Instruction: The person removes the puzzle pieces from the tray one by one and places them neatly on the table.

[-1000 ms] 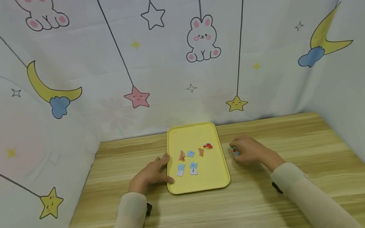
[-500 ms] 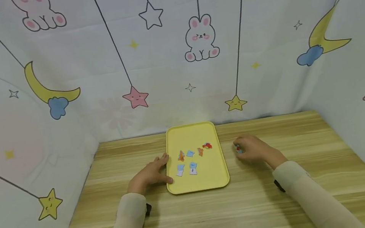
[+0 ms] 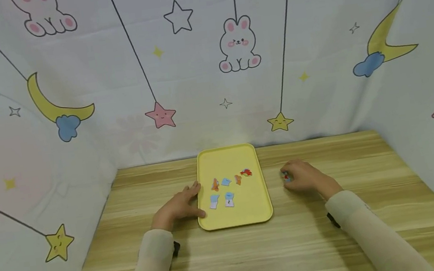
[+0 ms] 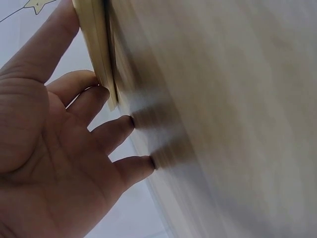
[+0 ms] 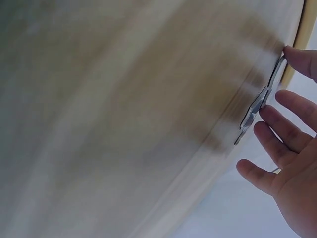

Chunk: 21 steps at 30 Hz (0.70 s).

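Note:
A yellow tray [image 3: 236,217] lies on the wooden table, carrying several small printed puzzle pieces. My left hand [image 3: 179,208] rests at its left edge. In the left wrist view, that hand [image 4: 64,129] has its thumb and nearest fingertips against the tray's rim [image 4: 94,39], with other fingertips on the tabletop. Right of the tray, my right hand [image 3: 302,177] holds a few blue and red puzzle pieces [image 3: 286,176] between thumb and fingers, close to the table. They look thin and overlapping beneath the right hand [image 5: 297,153] in the right wrist view, their pictures mostly hidden.
On the tray, orange, blue and red pieces form a loose upper row, including a red one [image 3: 246,173]. Below them lie two blue-and-white pieces, one of them a blue-and-white piece [image 3: 229,199]. A patterned curtain [image 3: 224,125] encloses the wooden table [image 3: 233,261].
The right hand has shifted slightly right, away from the tray, and the pieces at its fingers moved with it. My left hand and the tray stay where they were.

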{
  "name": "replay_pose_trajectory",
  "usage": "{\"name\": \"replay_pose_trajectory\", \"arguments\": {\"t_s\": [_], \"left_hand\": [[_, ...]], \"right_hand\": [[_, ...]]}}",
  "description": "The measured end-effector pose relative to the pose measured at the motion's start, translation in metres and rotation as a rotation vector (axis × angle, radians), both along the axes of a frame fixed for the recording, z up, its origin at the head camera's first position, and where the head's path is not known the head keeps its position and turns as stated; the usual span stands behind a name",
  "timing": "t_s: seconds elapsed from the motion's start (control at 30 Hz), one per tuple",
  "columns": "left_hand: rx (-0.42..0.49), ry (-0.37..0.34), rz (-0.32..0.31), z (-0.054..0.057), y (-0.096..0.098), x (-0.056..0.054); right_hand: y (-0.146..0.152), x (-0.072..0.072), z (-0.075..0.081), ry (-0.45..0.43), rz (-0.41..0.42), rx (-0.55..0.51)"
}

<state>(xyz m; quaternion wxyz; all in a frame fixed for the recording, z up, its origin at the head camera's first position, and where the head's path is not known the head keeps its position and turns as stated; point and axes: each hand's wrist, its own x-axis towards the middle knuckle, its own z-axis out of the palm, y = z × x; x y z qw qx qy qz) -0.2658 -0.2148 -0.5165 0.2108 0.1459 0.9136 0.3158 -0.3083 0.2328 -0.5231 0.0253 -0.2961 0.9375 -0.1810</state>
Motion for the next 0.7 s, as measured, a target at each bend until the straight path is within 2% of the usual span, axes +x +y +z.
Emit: {"name": "replay_pose_trajectory", "arguments": {"t_s": [0.2, 0.47, 0.7], "left_hand": [[0.003, 0.005, -0.008, 0.0011, 0.0008, 0.0000], [0.000, -0.006, 0.005, -0.0042, -0.0017, -0.0003], [-0.003, -0.009, -0.012, -0.0011, -0.0021, -0.0035]], "right_hand": [[0.0022, -0.0009, -0.0002, -0.011, -0.008, 0.010], [0.0037, 0.0004, -0.0013, -0.025, 0.006, 0.006], [0.0048, 0.0012, 0.0005, -0.039, -0.005, 0.010]]}}
